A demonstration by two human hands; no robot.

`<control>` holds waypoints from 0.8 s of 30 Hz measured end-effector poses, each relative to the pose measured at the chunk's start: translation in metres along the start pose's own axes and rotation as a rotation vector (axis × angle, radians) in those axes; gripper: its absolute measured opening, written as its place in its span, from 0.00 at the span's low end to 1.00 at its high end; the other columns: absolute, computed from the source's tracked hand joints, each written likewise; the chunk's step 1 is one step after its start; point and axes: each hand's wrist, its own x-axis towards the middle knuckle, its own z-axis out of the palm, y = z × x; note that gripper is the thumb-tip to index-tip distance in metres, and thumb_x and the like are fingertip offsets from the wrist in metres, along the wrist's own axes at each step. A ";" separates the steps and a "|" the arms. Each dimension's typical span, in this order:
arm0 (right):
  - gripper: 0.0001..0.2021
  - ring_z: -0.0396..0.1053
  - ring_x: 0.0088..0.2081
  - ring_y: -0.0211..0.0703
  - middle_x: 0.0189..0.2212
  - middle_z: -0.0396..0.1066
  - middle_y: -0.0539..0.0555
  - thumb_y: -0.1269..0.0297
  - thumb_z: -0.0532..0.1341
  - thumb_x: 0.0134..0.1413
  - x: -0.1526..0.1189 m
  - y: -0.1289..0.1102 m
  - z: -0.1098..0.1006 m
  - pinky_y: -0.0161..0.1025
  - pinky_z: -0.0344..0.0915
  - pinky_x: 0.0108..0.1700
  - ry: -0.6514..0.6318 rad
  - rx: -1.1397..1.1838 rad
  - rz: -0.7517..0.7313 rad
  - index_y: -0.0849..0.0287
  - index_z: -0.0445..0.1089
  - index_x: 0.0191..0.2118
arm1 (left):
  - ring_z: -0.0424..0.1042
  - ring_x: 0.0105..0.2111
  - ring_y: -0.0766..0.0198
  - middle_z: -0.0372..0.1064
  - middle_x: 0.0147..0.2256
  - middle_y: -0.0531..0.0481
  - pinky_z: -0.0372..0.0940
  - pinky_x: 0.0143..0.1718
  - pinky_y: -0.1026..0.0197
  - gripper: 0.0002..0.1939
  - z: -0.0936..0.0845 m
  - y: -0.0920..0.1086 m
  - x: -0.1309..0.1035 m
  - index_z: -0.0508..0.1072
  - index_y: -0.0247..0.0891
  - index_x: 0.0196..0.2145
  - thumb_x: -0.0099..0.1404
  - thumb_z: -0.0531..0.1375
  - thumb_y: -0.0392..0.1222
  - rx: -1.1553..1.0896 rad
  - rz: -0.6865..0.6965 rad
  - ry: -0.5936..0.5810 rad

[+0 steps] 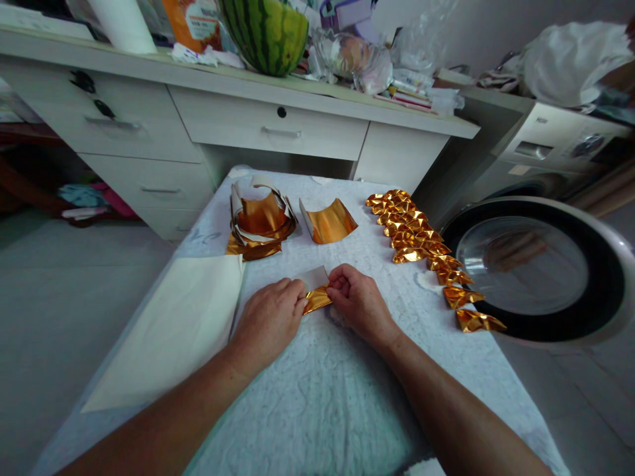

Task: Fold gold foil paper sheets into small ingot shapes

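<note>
Between my two hands lies a gold foil paper sheet (317, 299), its near edge turned over so gold shows in front and the pale underside behind. My left hand (276, 305) pinches its left end, and my right hand (353, 297) grips the right end, fingers curled. Just beyond them a curved gold foil sheet (333, 223) rests by itself. A loose stack of curled gold foil sheets (262, 217) sits farther left. Several folded gold foil pieces (414, 228) form rows along the table's right side.
A cream paper sheet (173, 324) covers the left part of the cloth-covered table (317, 410). Behind stands a white desk (258, 122) with drawers, bearing a cut watermelon (270, 33) and plastic bags. At right, the open round washing machine door (536, 268) comes close to the table edge.
</note>
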 end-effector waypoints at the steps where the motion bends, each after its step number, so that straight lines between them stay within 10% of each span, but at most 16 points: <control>1: 0.06 0.63 0.26 0.34 0.24 0.66 0.45 0.75 0.59 0.49 0.000 0.000 0.000 0.31 0.57 0.29 0.001 0.002 0.000 0.57 0.65 0.34 | 0.70 0.34 0.60 0.69 0.32 0.51 0.57 0.35 0.59 0.07 0.000 0.000 0.000 0.65 0.40 0.32 0.69 0.52 0.38 -0.001 -0.001 -0.001; 24: 0.10 0.63 0.25 0.34 0.24 0.66 0.44 0.74 0.59 0.50 -0.002 -0.004 -0.001 0.32 0.57 0.29 0.014 -0.011 -0.002 0.57 0.64 0.39 | 0.70 0.34 0.60 0.68 0.33 0.51 0.57 0.35 0.58 0.07 0.001 -0.002 0.000 0.65 0.40 0.33 0.70 0.51 0.38 0.021 0.021 0.015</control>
